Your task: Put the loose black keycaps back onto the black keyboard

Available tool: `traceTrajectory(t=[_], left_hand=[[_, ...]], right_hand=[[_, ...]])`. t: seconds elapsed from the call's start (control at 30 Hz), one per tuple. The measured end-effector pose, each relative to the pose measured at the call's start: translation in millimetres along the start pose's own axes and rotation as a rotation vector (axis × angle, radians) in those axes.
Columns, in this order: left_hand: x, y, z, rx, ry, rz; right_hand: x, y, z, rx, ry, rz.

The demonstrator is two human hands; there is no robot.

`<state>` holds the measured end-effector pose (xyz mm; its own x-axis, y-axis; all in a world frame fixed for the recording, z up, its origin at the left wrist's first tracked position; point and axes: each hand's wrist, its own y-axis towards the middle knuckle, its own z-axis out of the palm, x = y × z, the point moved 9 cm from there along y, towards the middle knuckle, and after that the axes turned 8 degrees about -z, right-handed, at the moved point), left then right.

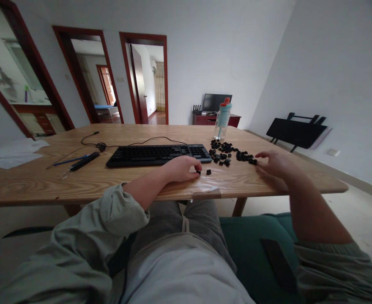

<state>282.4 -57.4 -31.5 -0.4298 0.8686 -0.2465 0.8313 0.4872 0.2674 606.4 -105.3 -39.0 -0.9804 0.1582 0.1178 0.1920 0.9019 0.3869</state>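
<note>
A black keyboard [159, 154] lies on the wooden table [46, 181]. To its right sits a pile of loose black keycaps [228, 153]. My left hand [182, 168] rests on the table just in front of the keyboard's right end, fingers curled, pinching a small black keycap [198, 172]. Another single keycap [208, 172] lies just right of it. My right hand [274, 165] lies on the table at the right end of the pile, fingers spread and touching the nearest keycaps.
A teal water bottle [222, 119] stands behind the pile. A black pen [84, 161], a blue pen [70, 160] and a cable [101, 146] lie left of the keyboard, white papers [13, 153] at far left. A folded black table [295, 131] leans on the right wall.
</note>
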Motion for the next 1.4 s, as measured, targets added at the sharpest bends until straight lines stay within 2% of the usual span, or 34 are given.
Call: traceTrajectory(t=[0.07,0.17,0.33,0.47,0.6,0.83,1.0,1.17,1.27,1.4], left_hand=[[0,0,-1,-0.003,-0.012,-0.003],[1,-1,-1,0.003,-0.016,-0.023],[3,-1,0,0.026,-0.013,-0.047],[3,-1,0,0.045,0.005,-0.039],[5,-1,-1,0.052,0.027,-0.042],[8,-1,-1,0.059,0.024,-0.075],[10,-1,0,0.065,0.022,-0.077],[12,-1,-1,0.055,0.033,-0.085],[12,0,-1,0.053,0.047,-0.084],[14,0,-1,0.049,0.035,-0.087]], right_hand=[[-7,-1,12,0.053,-0.003,-0.044],[-3,0,25,0.105,0.011,-0.095],[10,10,27,0.061,-0.036,-0.153],[18,14,32,0.099,-0.067,-0.179],[30,10,31,0.136,-0.069,-0.174],[78,0,27,0.212,0.016,-0.22],[88,-1,30,0.296,0.072,-0.22],[93,1,22,0.209,-0.027,-0.194],[115,1,19,0.205,0.153,-0.272],[162,1,7,0.187,0.474,-0.447]])
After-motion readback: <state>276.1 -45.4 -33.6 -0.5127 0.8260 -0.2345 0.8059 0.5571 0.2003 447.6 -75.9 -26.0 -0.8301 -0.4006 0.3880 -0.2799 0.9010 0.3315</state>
